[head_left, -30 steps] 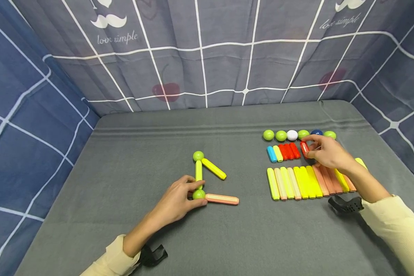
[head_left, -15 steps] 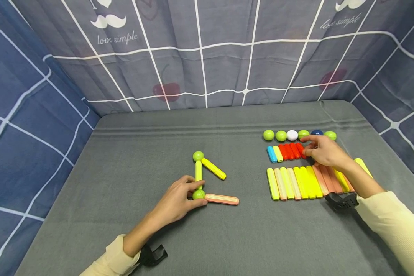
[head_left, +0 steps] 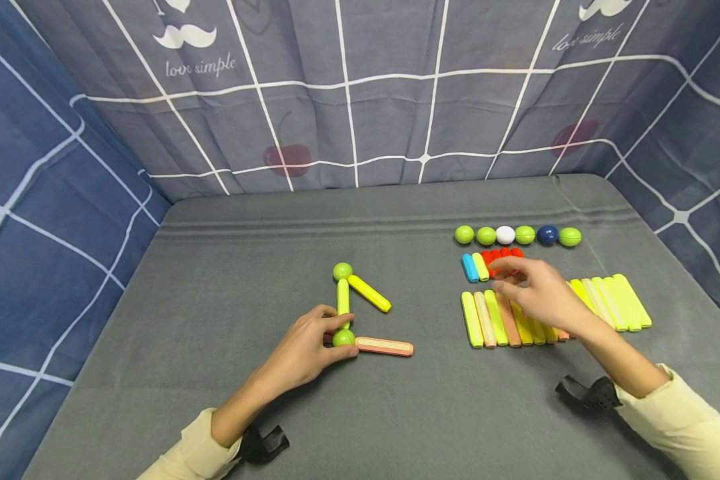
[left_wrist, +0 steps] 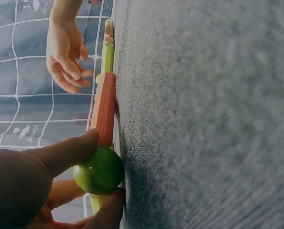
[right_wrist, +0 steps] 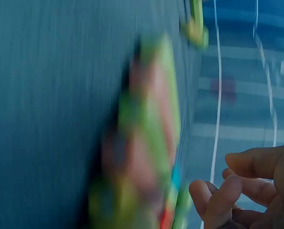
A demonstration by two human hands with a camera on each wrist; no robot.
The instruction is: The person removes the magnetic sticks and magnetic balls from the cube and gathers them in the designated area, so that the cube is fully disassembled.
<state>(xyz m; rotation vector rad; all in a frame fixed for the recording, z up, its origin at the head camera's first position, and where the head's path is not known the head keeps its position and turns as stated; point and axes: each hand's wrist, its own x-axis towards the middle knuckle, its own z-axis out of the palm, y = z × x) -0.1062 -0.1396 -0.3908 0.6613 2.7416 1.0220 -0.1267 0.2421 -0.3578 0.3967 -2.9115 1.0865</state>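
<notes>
In the head view my left hand (head_left: 300,348) pinches a green ball (head_left: 343,338) between thumb and fingers. A yellow-green stick (head_left: 343,297) runs from that ball to a second green ball (head_left: 342,271) farther back. From the held ball an orange stick (head_left: 385,346) points right. A yellow stick (head_left: 369,293) slants from the far ball toward the front right. Above the rows of sticks hangs my right hand (head_left: 537,288), its fingers loosely bent and holding nothing; the left wrist view also shows this hand (left_wrist: 68,59) free of any object. It hides part of both rows.
On the right, a row of long yellow, cream and orange sticks (head_left: 473,321) lies side by side. Behind it are short blue (head_left: 470,268), yellow and red sticks, then a line of balls (head_left: 505,235). A checked curtain (head_left: 390,120) borders the table.
My right hand has slid a short red stick left against the other red ones and let go of it. It has since moved left and nearer. The left hand stays put.
</notes>
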